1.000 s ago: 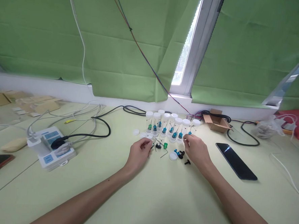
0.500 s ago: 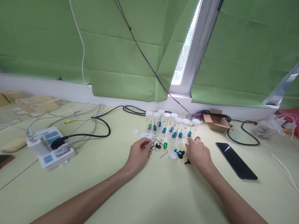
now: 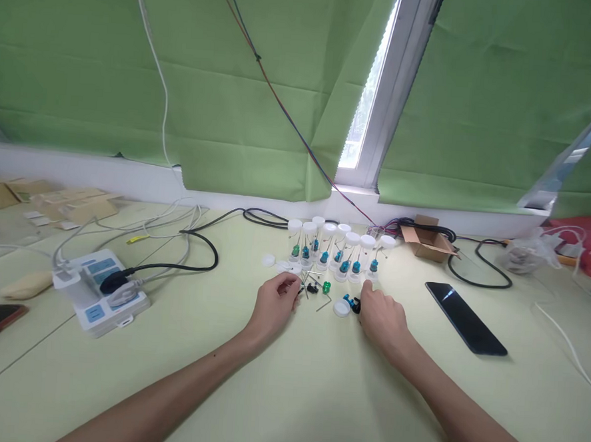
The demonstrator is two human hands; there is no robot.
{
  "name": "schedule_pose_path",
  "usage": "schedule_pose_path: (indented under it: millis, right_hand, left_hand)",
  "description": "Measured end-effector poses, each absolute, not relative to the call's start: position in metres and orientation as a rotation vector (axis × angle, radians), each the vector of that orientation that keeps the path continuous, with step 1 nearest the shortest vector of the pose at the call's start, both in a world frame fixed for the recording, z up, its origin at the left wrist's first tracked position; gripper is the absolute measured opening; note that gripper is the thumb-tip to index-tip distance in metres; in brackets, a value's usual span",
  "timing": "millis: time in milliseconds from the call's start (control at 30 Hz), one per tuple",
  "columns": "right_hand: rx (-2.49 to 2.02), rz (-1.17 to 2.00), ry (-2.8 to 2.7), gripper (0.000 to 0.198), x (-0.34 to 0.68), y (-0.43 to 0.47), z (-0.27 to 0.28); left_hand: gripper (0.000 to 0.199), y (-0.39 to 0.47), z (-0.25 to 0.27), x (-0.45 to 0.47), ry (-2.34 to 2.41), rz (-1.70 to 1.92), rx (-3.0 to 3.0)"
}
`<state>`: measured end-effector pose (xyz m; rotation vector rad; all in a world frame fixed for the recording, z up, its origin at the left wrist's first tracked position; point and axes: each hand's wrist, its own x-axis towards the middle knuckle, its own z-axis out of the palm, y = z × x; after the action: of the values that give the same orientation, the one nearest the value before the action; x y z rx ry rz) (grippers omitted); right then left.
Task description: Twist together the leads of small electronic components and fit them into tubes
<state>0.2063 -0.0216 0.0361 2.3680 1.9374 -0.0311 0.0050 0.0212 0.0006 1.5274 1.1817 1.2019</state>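
My left hand point(image 3: 276, 306) rests on the table with thumb and fingertips pinched together; what they hold, if anything, is too small to make out. Beside those fingertips lie thin metal rods, a small black part point(image 3: 312, 288), a green knob-like part point(image 3: 326, 287) and an L-shaped hex key point(image 3: 324, 304). My right hand point(image 3: 382, 320) is lowered, its curled fingers next to a black thumb screw point(image 3: 356, 307) that they partly cover. Its fingertips are hidden. A blue part point(image 3: 347, 297) and a white cap point(image 3: 341, 308) lie just left of it.
Several clear tubes point(image 3: 358, 255) with white caps stand behind the hands, holding blue or green parts. A phone point(image 3: 464, 318) and an open cardboard box point(image 3: 428, 242) are at right. A power strip point(image 3: 102, 282) with plugs and a black cable point(image 3: 207, 269) lie at left.
My right hand has moved left and slightly toward me, from near the rightmost tube, and now covers the loose black screw at the front. My left hand has stayed in place.
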Motion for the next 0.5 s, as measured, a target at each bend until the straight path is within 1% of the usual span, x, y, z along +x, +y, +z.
schedule_pose_path:
  millis: [500]
  right_hand:
    - [2.328, -0.067, 1.935, 0.039, 0.2011, -0.0241, 0.0390]
  left_hand:
    - [0.029, 0.0202, 0.0022, 0.0052, 1.176, 1.224, 1.522]
